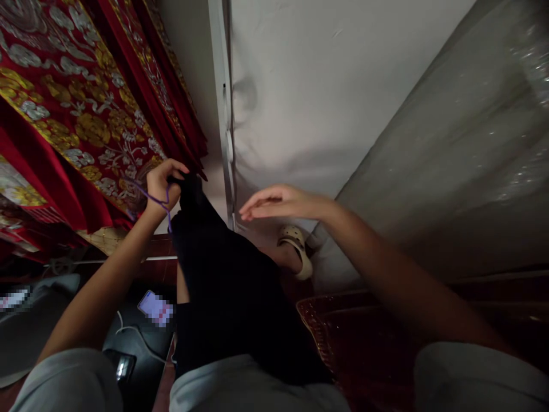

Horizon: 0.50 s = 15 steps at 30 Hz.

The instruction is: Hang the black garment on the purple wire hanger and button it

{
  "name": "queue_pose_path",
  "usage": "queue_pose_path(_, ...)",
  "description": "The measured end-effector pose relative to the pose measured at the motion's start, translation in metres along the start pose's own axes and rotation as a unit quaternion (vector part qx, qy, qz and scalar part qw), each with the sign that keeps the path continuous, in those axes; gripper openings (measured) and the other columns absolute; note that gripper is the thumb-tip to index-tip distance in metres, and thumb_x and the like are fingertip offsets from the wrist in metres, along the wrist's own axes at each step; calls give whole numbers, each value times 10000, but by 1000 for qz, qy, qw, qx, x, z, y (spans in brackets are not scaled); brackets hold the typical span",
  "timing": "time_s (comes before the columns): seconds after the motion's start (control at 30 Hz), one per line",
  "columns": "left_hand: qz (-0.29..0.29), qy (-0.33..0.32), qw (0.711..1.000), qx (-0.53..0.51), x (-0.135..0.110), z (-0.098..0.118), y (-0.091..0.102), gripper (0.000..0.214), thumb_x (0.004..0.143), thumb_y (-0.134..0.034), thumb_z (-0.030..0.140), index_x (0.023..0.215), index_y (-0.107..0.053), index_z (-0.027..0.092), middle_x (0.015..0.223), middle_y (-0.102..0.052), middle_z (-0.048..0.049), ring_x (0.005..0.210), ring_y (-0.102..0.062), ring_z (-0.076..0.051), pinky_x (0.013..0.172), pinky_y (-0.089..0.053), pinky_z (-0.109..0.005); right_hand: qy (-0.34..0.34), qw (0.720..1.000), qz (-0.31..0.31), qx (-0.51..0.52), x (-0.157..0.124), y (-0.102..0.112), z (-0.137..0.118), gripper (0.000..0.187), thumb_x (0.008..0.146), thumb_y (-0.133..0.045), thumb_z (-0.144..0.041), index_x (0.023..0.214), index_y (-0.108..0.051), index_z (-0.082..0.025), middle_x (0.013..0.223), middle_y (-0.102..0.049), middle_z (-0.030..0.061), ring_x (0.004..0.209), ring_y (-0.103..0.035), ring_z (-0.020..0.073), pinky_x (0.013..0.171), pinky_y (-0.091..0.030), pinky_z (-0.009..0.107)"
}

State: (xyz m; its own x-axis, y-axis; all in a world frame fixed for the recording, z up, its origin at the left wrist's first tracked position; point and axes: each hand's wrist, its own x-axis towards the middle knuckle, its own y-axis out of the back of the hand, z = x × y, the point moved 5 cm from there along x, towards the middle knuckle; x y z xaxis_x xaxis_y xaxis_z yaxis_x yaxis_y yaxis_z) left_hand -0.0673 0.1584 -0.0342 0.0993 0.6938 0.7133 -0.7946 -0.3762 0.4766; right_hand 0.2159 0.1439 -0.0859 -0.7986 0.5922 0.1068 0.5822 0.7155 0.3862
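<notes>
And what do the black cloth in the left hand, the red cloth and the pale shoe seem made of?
Black cloth: soft, matt fabric, judging by how it bunches; too dark to tell the weave.
Red cloth: fabric, with gold and silver motifs that shine like metallic thread or foil.
Pale shoe: probably moulded foam or rubber, with a smooth, dull look and round holes.

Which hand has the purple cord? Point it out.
Left hand: the purple cord runs across it, and it grips black cloth. The right hand shows no cord.
</notes>
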Motion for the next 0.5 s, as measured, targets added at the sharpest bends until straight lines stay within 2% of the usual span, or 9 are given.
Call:
queue_pose_path(0.03,-13,-3,1000,-29,-4,6,-7,194,773,-564,112,889,-702,183,668,-659,20,660,-632,-150,754,-530,-366,6,996,61,-70,7,-2,10,432,878,-704,-413,1234,-725,-170,1185,-743,133,1108,-712,264,1041,-550,483)
queue_pose_path(0.1,-53,4,993,-104,-12,23,-25,248,741,-544,80,911,-695,180,621,-648,33,643,-657,-154,769,-552,-371,25,963,178,-201,20,-10,29,704,789,-776,-294,1457,-573,-197,1451,-595,159,1329,-592,325,1143,-478,535)
queue_pose_path(0.17,-85,28,975,-202,-20,42,-45,258,743,-581,84,961,-677,184,663,-676,26,734,-714,-176,824,-580,-385,52,922,238,-301,34,-27,43,1044,689,-845,-245,1605,-346,-202,1662,-318,182,1536,-332,392,1251,-317,607)
queue_pose_path(0.2,-103,41,962,-251,-24,53,-55,262,750,-620,94,991,-666,187,705,-699,15,796,-736,-192,863,-590,-397,71,905,252,-335,40,-36,48,1121,668,-855,-247,1626,-275,-199,1697,-226,182,1581,-214,405,1281,-226,634)
queue_pose_path(0.23,-119,53,947,-292,-27,62,-65,269,759,-659,105,1015,-656,189,749,-720,2,848,-749,-206,905,-594,-411,90,891,268,-356,45,-44,52,1108,678,-839,-259,1620,-259,-195,1698,-210,181,1595,-154,405,1294,-156,649)
queue_pose_path(0.3,-149,65,929,-333,-32,77,-81,284,779,-715,121,1047,-650,191,857,-751,-34,935,-757,-230,968,-587,-432,114,874,295,-368,50,-53,56,911,752,-748,-278,1559,-332,-198,1617,-354,179,1563,-231,389,1292,-147,643)
queue_pose_path(0.37,-169,65,931,-317,-33,81,-86,323,769,-753,123,1073,-668,191,1015,-758,-74,1054,-740,-257,974,-590,-427,122,870,311,-362,47,-53,58,694,805,-652,-272,1460,-436,-198,1439,-528,178,1416,-430,372,1232,-297,600)
queue_pose_path(0.43,-179,80,938,-287,-33,72,-79,460,703,-822,132,1136,-682,199,1218,-715,-105,1227,-675,-294,999,-586,-418,126,861,329,-367,35,-41,57,552,824,-605,-278,1361,-511,-191,1270,-610,172,1222,-543,351,1115,-421,553)
queue_pose_path(0.5,-173,133,933,-286,-34,51,-61,570,658,-889,194,1189,-682,205,1301,-682,-115,1294,-632,-307,1043,-569,-427,124,833,372,-390,14,-20,54,526,796,-614,-290,1301,-542,-164,1183,-628,174,1114,-561,349,1028,-460,544)
